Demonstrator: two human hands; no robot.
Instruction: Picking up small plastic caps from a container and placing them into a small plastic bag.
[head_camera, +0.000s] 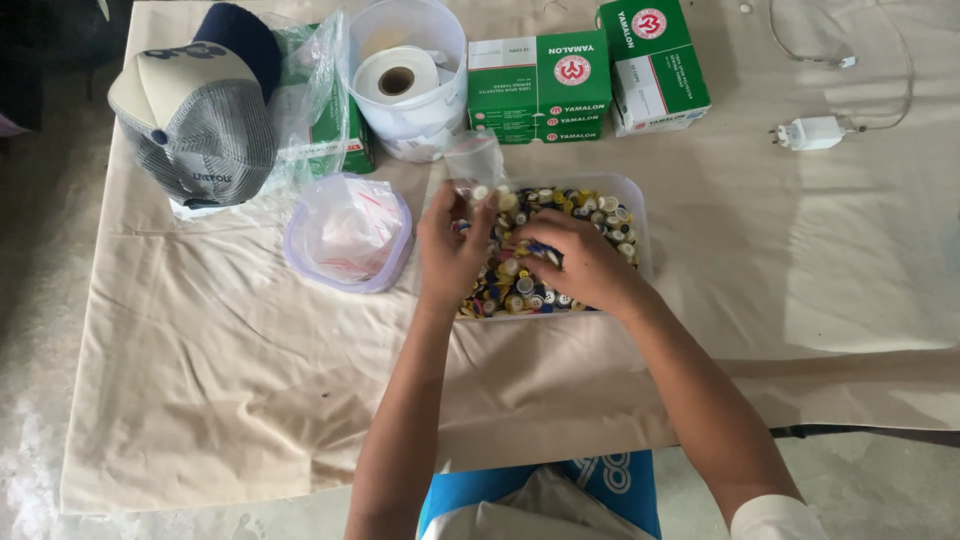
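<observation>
A grey-and-cream cap (200, 110) lies at the far left of the cloth-covered table (200, 350), with a crumpled clear bag (315, 90) over a green package beside it. Nearer, a round lilac-rimmed tub (347, 232) holds plastic bags. Behind it stands a clear jar (405, 75) with a tape roll inside.

The left hand (452, 250) pinches a small clear bag (475, 160) by its lower edge, fingers closed on it — just above the clear tray (640, 215) of small mixed-colour bobbins (590, 210). The right hand (580, 265) rests in the bobbins, fingers curled; whether it grips one cannot be told.

Two green-and-white boxes (540, 85) with round red emblems stand behind the tray, the right one angled. A white charger (812, 132) and cable lie far right.
</observation>
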